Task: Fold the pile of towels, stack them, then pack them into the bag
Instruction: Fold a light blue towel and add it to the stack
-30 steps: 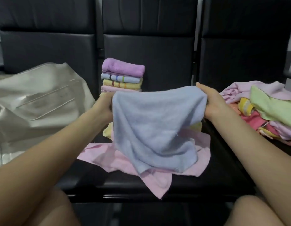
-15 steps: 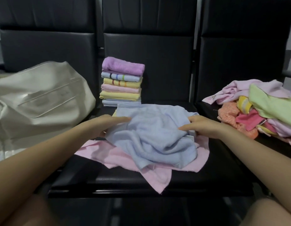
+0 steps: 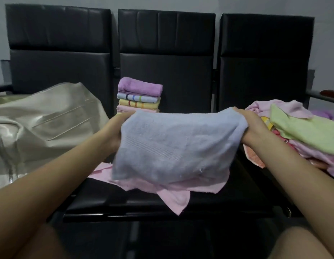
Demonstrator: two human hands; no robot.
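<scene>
I hold a light blue towel [image 3: 173,146] stretched out above the middle seat. My left hand [image 3: 113,131] grips its upper left corner and my right hand [image 3: 254,129] grips its upper right corner. The towel hangs down in front of a spread pink towel [image 3: 173,195] lying on the seat. Behind it stands a stack of folded towels [image 3: 140,96] with a purple one on top; its lower part is hidden. A pile of unfolded towels [image 3: 300,131] lies on the right seat. A beige bag [image 3: 46,124] rests on the left seat.
Three black chairs [image 3: 166,58] stand side by side with tall backrests. The front edge of the middle seat [image 3: 162,212] is close to my knees. An armrest [image 3: 323,95] juts out at the far right.
Half a second ago the blue towel lay crumpled on the seat under my hands. Both hands have lifted it by its top corners and pulled it taut.
</scene>
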